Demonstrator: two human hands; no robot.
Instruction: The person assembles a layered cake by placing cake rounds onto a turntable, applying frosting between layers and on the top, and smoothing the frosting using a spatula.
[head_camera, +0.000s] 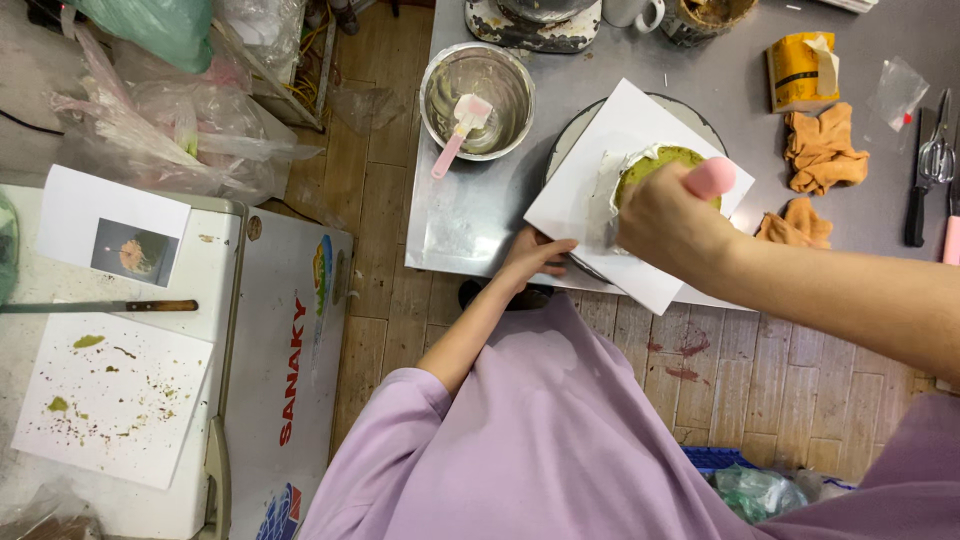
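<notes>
A small round green cake (664, 160) with white cream on its side sits on a white square board (600, 190) atop a round turntable (700, 118) on a steel table. My right hand (668, 222) is closed on a tool with a pink handle (711, 178), pressed against the cake's near side. My left hand (536, 256) grips the near edge of the board and turntable.
A steel bowl (477, 100) holding a pink spatula (458, 133) stands behind the cake to the left. Orange cloths (822, 150), scissors (938, 155) and a black-handled knife (915, 190) lie at the right. A white chest freezer (250, 330) at the left carries papers and a long knife (100, 307).
</notes>
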